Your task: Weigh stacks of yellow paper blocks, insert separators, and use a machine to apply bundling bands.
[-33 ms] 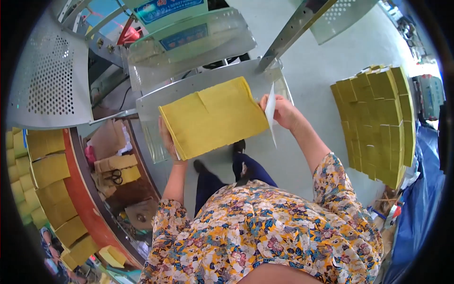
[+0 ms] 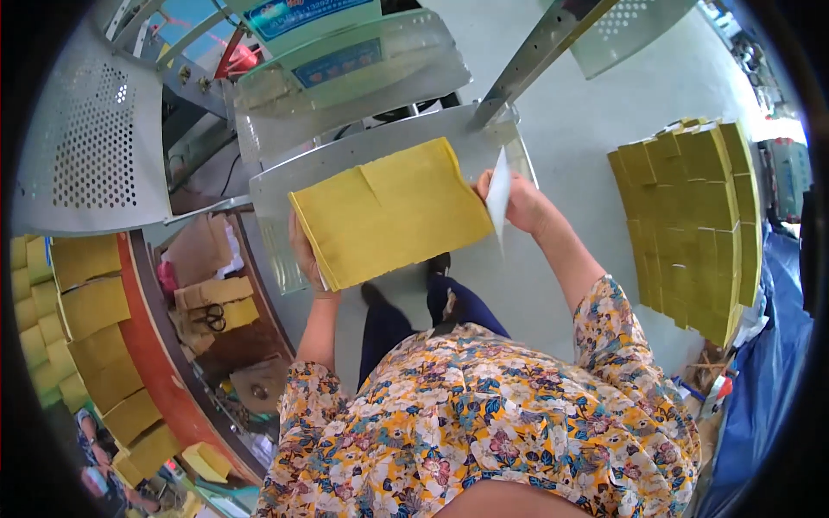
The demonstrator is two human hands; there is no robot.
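A stack of yellow paper sheets point(image 2: 389, 216) is held out in front of me, tilted, above a grey metal tray point(image 2: 337, 164). My left hand point(image 2: 306, 255) grips its left end, with most of the fingers hidden behind the sheets. At the right end, my right hand point(image 2: 524, 205) pinches a thin white piece of paper point(image 2: 498, 190), seen almost edge-on and close against the stack. I cannot tell whether the right fingers also touch the yellow sheets.
Bundled yellow paper point(image 2: 686, 229) is piled on the floor to the right, beside a blue sheet point(image 2: 760, 345). On the left, yellow stacks point(image 2: 95, 302) line a red-brown table point(image 2: 160, 371), with black-handled scissors point(image 2: 210, 318) nearby. A clear guard point(image 2: 354, 78) and a metal post point(image 2: 527, 78) stand ahead.
The white paper in my right hand has turned slightly and shows more of its face. The yellow stack and my left hand stay nearly the same.
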